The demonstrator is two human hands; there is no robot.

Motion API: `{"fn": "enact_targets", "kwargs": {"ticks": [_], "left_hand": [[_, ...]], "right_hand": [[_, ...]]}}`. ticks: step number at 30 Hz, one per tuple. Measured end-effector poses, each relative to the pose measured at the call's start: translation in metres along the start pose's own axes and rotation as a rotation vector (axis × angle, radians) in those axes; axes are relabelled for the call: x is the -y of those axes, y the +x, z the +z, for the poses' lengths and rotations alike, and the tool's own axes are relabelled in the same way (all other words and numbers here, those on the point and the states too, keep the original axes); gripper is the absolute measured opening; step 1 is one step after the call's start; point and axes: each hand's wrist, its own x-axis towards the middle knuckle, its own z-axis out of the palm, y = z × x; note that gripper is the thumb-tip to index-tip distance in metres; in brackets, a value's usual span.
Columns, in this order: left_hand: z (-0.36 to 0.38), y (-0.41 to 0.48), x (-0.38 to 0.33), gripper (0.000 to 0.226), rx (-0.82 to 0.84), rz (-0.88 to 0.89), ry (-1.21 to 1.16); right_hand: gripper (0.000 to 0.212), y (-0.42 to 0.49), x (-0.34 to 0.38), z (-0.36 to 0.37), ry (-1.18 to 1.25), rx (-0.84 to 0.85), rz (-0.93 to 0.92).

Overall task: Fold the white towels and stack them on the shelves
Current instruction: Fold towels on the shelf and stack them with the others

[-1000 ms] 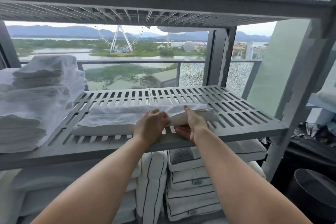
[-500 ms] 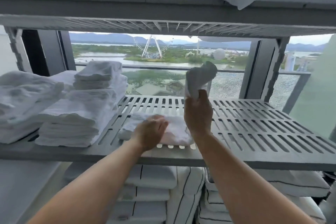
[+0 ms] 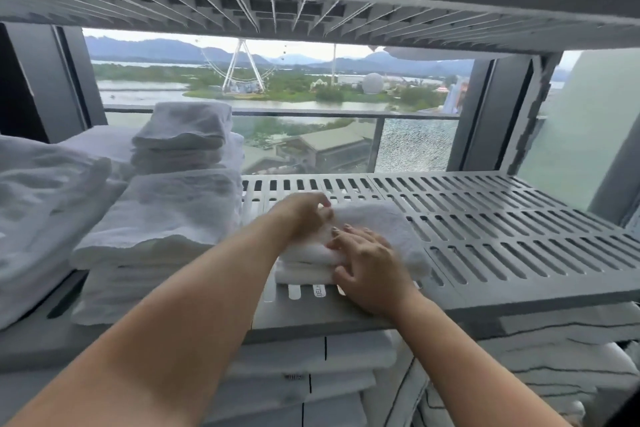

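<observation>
Shelf: a grey slatted plastic shelf (image 3: 502, 229) runs across the view at chest height; its right half is bare slats.
Upper shelf: a second grey ribbed shelf (image 3: 311, 0) hangs close overhead, seen from beneath.
Room: behind the shelving is a wide window (image 3: 311, 97) in dark frames, looking out on water, hills and a white Ferris wheel (image 3: 242, 69). The balcony glass panel (image 3: 415, 146) at the right is crazed with cracks.
Towel: a folded white towel (image 3: 377, 218) lies as a thick pad near the front edge of the slatted shelf, about mid-width, just right of the tall stack.
Left hand: the left hand (image 3: 304, 215) is on the towel's far left corner, fingers curled and gripping the cloth.
Right hand: the right hand (image 3: 370, 267) lies flat on the towel's near side, fingers spread and straight, thumb against the front fold.
Stacks: a tall stack of folded white towels (image 3: 166, 218) stands at the left, with a smaller folded white pile (image 3: 187, 135) on top at the far side. A looser white heap (image 3: 41, 198) sits at the far left.
Below: white linens with thin dark stripes (image 3: 554, 357) are packed under the shelf.
Change: half a second earlier the right hand held one end of the towel raised above the shelf. That end is now laid down over the rest, and the hand has flattened on top. The left hand has stayed on the towel. A second ago the towel was a long strip along the shelf.
</observation>
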Motion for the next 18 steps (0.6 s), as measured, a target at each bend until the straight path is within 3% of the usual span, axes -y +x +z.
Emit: {"fn": "enact_targets", "kwargs": {"ticks": [2, 5, 9, 11, 14, 16, 18], "left_hand": [[0.010, 0.005, -0.001, 0.048, 0.128, 0.007, 0.066], [0.011, -0.003, -0.008, 0.063, 0.143, -0.048, 0.206], [-0.005, -0.030, -0.036, 0.059, 0.281, -0.222, 0.430], [-0.018, -0.042, -0.039, 0.053, 0.437, -0.231, 0.271], [-0.040, -0.068, -0.031, 0.042, 0.583, -0.248, -0.049], [-0.048, -0.091, -0.025, 0.030, 0.479, -0.213, -0.196], [-0.052, -0.113, -0.023, 0.023, 0.328, -0.149, -0.361]], "right_hand": [[0.028, -0.011, -0.003, -0.008, 0.088, -0.139, 0.059], [0.051, -0.025, 0.001, -0.020, -0.116, -0.389, 0.231], [0.073, -0.024, 0.015, -0.033, -0.177, -0.041, 0.706], [0.079, -0.021, 0.018, -0.038, -0.073, 0.049, 0.857], [0.058, -0.025, 0.021, -0.043, 0.251, 0.063, 0.918], [0.045, -0.031, 0.030, -0.044, 0.376, -0.011, 0.876], [0.049, -0.035, 0.045, -0.045, 0.353, -0.136, 0.825]]}}
